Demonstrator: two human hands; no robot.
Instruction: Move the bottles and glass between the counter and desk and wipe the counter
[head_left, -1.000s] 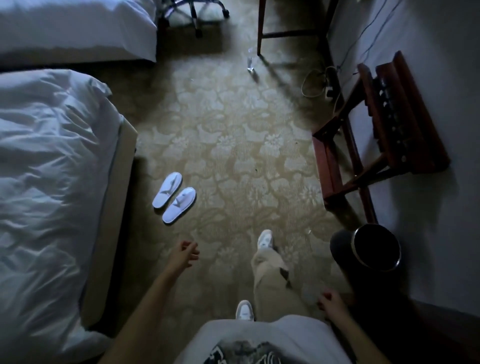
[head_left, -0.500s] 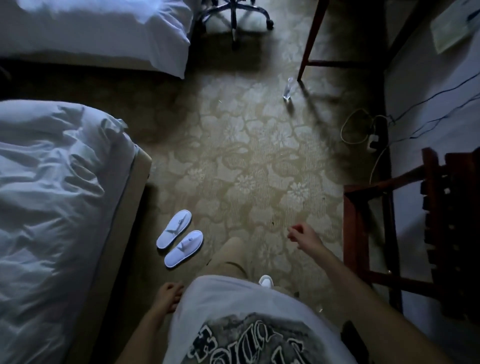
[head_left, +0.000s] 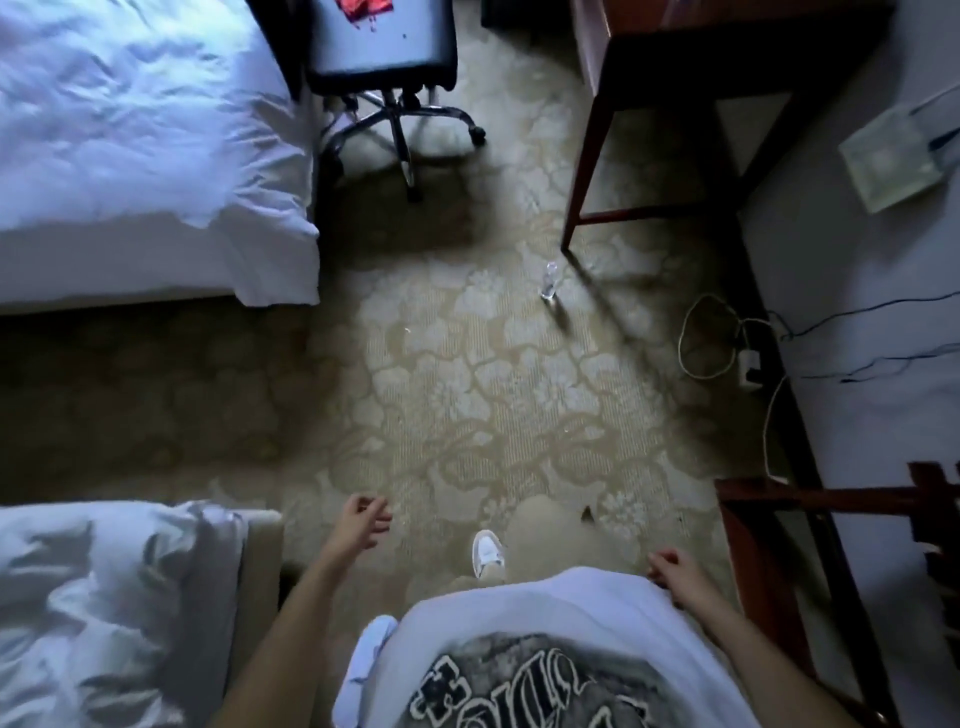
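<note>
Head view: a person walks empty-handed across a patterned carpet between two beds and a dark wooden table, in what looks like a transit step of the job, heading toward the table rather than handling anything. The left hand hangs forward of the body with its fingers loosely curled and nothing in it; the right hand rests low beside the hem of the white printed shirt, also loosely curled and gripping nothing. Both forearms are bare and swing at the sides, the left reaching a little farther ahead. One white shoe shows mid-stride. The only task item in sight is a small clear bottle, standing upright on the carpet just beside the near table leg and well apart from either hand (no glass, cloth or counter can be seen from here). The tabletop itself is cut off at the frame's upper edge, so what sits on it cannot be told. A wheeled office chair stands between the far bed and the table, and cables trail along the wall. The next move would likely call for closing the gap to the table, then stooping and reaching low if the floor bottle is the target.
</note>
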